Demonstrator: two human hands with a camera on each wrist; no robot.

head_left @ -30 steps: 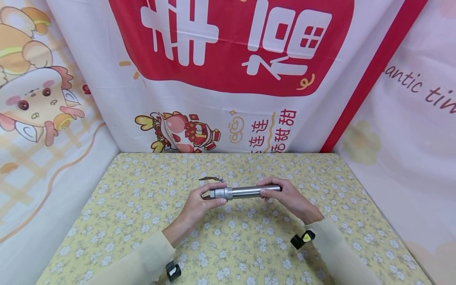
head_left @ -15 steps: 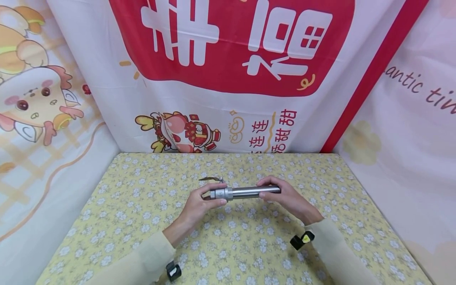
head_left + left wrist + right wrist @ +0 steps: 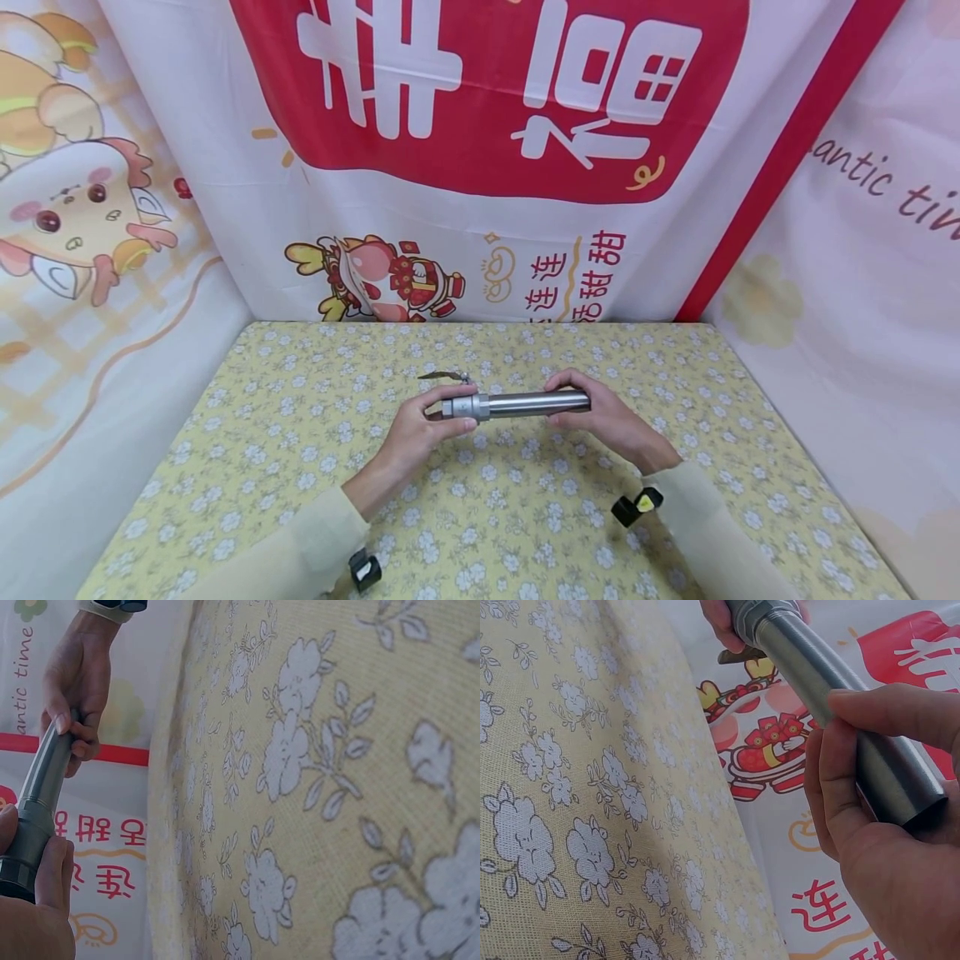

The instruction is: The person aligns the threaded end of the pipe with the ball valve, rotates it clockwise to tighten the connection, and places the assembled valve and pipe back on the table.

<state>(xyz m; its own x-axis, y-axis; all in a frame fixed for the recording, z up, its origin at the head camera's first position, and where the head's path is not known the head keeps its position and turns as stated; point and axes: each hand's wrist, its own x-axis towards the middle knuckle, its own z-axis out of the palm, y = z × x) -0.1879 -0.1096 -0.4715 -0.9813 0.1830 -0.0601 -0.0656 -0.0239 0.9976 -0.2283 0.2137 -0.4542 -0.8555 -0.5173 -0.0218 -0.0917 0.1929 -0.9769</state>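
Observation:
A shiny steel pipe [image 3: 525,405] lies level across the head view, joined at its left end to a grey metal ball valve [image 3: 467,407] with a hex collar. From the valve's far side a thin brownish lever [image 3: 442,376] sticks out to the left. My left hand [image 3: 420,421] grips the valve, thumb on the near side and fingers on the far side. Near the pipe's free end, my right hand [image 3: 600,412] holds the pipe between thumb and fingers. In the right wrist view the thumb and fingertips wrap the pipe [image 3: 802,660], with its open end past the palm.
Beneath both hands spreads a table with a yellow floral cloth [image 3: 480,517]. Printed fabric walls enclose it: a back cloth [image 3: 645,275], a left one [image 3: 165,333] and a right one [image 3: 847,333].
My right thumb has slid from across the pipe's top to its near lower edge, and the right fingers have shifted slightly. The left hand, valve and pipe stay in place.

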